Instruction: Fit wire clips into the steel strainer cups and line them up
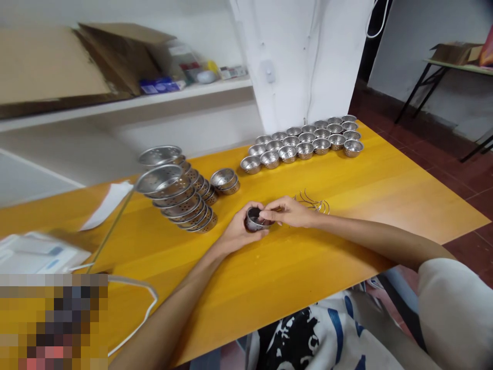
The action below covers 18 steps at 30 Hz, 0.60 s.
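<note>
My left hand (238, 229) is wrapped round a small perforated metal cup (254, 222) from its left side and holds it just above the table, mouth upward. The inside of this cup looks dark. My right hand (287, 211) is pinched at the cup's right rim, with thumb and fingertips over the opening. What lies between those fingertips is too small to make out. Just beyond the right wrist lies a loose bunch of thin curved metal wires (318, 205), partly hidden by the hand.
Tall leaning stacks of perforated cups (181, 205) stand on the left, beside a short stack (225, 180). Rows of single cups (304, 149) line the back of the yellow table (239, 298). A white cable (148, 288) and a blurred white object (38, 254) are at left.
</note>
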Each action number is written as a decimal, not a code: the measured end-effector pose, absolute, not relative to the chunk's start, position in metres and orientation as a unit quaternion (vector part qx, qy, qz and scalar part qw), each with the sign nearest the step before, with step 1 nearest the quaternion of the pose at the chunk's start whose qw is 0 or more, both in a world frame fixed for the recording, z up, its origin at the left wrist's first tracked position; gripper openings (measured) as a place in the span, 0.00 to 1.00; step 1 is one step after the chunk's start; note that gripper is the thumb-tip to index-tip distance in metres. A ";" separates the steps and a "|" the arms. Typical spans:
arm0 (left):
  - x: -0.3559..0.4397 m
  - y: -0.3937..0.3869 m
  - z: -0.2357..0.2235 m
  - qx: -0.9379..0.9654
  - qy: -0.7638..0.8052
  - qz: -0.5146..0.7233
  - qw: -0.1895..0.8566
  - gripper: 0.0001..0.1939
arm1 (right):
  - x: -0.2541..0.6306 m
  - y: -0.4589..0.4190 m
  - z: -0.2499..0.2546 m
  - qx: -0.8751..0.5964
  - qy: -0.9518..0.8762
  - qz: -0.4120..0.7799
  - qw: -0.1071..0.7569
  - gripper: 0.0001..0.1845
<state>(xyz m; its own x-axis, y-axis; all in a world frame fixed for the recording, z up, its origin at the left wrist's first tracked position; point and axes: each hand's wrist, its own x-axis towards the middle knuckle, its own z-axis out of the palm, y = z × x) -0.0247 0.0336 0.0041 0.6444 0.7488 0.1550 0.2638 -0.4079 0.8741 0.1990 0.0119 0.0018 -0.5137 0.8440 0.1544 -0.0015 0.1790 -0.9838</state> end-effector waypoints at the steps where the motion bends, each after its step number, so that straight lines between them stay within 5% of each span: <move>1: -0.024 0.033 0.002 0.787 0.328 0.296 0.430 0.26 | 0.200 0.013 0.003 -0.324 -0.657 0.551 0.400 0.21; 3: -0.023 0.032 -0.001 0.777 0.343 0.341 0.403 0.29 | 0.202 0.014 0.004 -0.352 -0.636 0.521 0.447 0.12; 7: -0.020 0.027 -0.002 0.784 0.339 0.385 0.348 0.37 | 0.201 0.017 0.002 -0.403 -0.572 0.542 0.466 0.22; 12: -0.017 0.025 -0.006 0.814 0.335 0.402 0.252 0.51 | 0.204 0.030 0.006 -0.439 -0.544 0.583 0.413 0.19; 15: -0.018 0.029 -0.014 0.822 0.333 0.382 0.261 0.55 | 0.239 0.049 0.030 -0.488 -0.588 0.503 0.404 0.18; 18: -0.020 0.030 -0.019 0.835 0.323 0.343 0.283 0.47 | 0.309 0.071 0.062 -0.558 -0.691 0.304 0.345 0.06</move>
<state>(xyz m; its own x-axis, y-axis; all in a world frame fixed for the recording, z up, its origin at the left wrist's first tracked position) -0.0200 0.0304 -0.0186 0.5556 0.7344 0.3897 0.3461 -0.6305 0.6947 0.3087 0.0707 0.0621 -0.1400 0.9805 0.1377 0.5622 0.1932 -0.8041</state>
